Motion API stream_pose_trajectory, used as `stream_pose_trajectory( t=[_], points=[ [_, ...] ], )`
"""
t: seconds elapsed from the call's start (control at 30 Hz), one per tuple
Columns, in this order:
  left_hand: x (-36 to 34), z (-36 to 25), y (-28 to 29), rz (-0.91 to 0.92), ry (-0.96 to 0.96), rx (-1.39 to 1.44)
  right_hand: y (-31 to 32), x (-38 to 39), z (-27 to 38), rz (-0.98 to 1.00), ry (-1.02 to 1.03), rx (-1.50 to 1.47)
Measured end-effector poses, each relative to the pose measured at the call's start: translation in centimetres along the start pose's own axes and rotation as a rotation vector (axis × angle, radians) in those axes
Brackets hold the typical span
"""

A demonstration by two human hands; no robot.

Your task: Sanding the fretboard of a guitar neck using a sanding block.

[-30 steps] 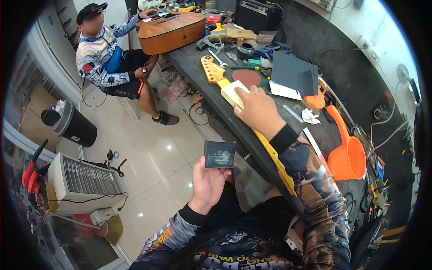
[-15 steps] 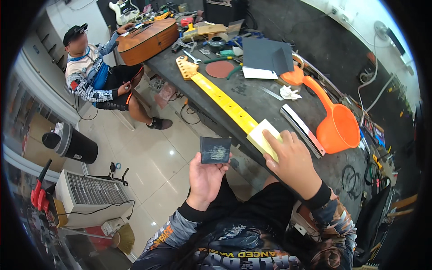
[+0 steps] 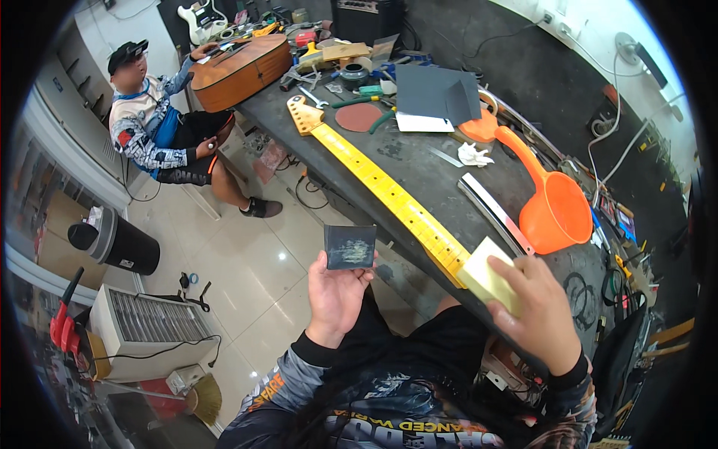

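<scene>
A guitar neck [image 3: 383, 191] with a yellow fretboard lies slantwise along the bench's near edge, its headstock [image 3: 305, 114] at the far end. My right hand [image 3: 535, 303] is closed round a pale yellow block, perhaps a sponge [image 3: 490, 275], at the neck's near end. Whether the block touches the wood I cannot tell. Off the bench edge, over the floor, my left hand [image 3: 338, 292] holds up a dark square of sandpaper [image 3: 350, 248], its face smeared with pale dust.
Right of the neck are a metal straightedge [image 3: 493, 212], an orange dipper [image 3: 557, 213], crumpled white tissue [image 3: 475, 155] and dark sheets [image 3: 430, 93]. A sanding disc [image 3: 357, 117] lies by the headstock. Beyond, a seated person [image 3: 161, 120] rests a hand on an acoustic guitar [image 3: 243, 71].
My right hand has slid the pale block toward me and rightward along the neck, uncovering more of the fretboard. My left hand stays nearly where it was with the sandpaper.
</scene>
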State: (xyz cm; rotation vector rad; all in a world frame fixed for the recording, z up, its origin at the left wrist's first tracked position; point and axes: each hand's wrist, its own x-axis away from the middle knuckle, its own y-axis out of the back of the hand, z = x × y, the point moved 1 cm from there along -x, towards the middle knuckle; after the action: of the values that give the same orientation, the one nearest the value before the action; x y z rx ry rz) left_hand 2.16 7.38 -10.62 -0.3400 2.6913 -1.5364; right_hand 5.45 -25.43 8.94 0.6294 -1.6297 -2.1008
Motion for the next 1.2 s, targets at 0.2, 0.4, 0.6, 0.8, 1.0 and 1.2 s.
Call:
stream_pose_trajectory(
  t=[0.2, 0.4, 0.6, 0.8, 1.0, 1.2],
  points=[
    [0.7, -1.3, 1.2, -0.039, -0.032, 0.005, -3.1, -13.6, 1.8, -0.125, 0.237, -0.063],
    [1.6, -2.7, 1.8, -0.058, -0.079, -0.011, -12.5, -34.8, 8.9, -0.214, 0.373, -0.058],
    [1.9, -4.5, 2.5, -0.115, -0.165, 0.039, -16.0, -36.1, 9.0, -0.141, 0.311, 0.085],
    [0.9, -3.5, 2.9, -0.092, -0.106, 0.06, -10.8, -17.6, 3.0, -0.097, 0.326, 0.123],
    [-0.8, -0.9, 1.0, -0.033, -0.021, 0.041, -2.6, -0.1, -1.1, 0.107, 0.067, 0.084],
    [-1.0, -0.1, -1.0, 0.044, 0.016, 0.09, 7.2, 4.2, -4.7, 0.015, -0.143, -0.273]
  ],
)
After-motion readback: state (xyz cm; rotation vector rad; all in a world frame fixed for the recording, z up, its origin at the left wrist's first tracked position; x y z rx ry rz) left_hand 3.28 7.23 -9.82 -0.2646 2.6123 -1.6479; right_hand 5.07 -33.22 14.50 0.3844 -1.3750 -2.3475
